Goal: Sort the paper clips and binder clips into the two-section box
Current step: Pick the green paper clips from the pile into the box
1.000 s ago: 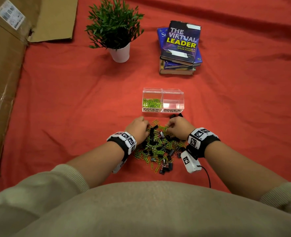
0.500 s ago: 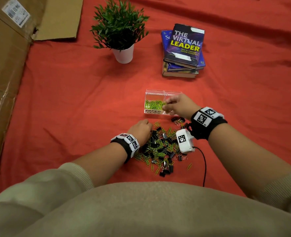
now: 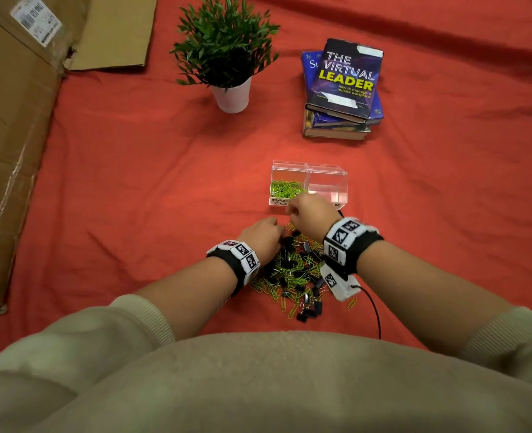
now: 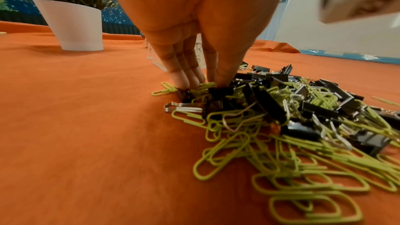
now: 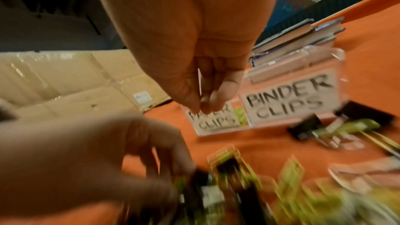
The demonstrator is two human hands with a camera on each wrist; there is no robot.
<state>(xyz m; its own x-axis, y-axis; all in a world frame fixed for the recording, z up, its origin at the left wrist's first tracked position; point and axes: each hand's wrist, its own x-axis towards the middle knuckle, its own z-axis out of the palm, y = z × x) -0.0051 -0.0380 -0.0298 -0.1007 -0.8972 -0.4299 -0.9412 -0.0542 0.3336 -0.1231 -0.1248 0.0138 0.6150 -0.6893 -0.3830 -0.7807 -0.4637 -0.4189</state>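
A clear two-section box (image 3: 308,166) stands on the red cloth. Its left section holds green paper clips (image 3: 285,187); its right section, labelled BINDER CLIPS (image 5: 290,98), looks empty. In front of it lies a mixed pile (image 3: 296,270) of green paper clips and black binder clips (image 4: 281,109). My left hand (image 3: 263,234) digs into the pile's left edge; its fingers and thumb (image 4: 203,81) pinch a black binder clip (image 4: 218,90). My right hand (image 3: 305,214) hovers between box and pile, fingers (image 5: 205,105) loosely curled, nothing seen in them.
A potted plant (image 3: 232,95) stands at the back left and a stack of books (image 3: 342,89) at the back right. Flattened cardboard (image 3: 8,151) borders the cloth on the left. A black cable (image 3: 374,310) trails from my right wrist. Loose binder clips (image 5: 303,131) lie by the box front.
My right hand went from the pile to the box's paper clip section, then drew back toward the pile. My left hand stayed at the pile's left edge.
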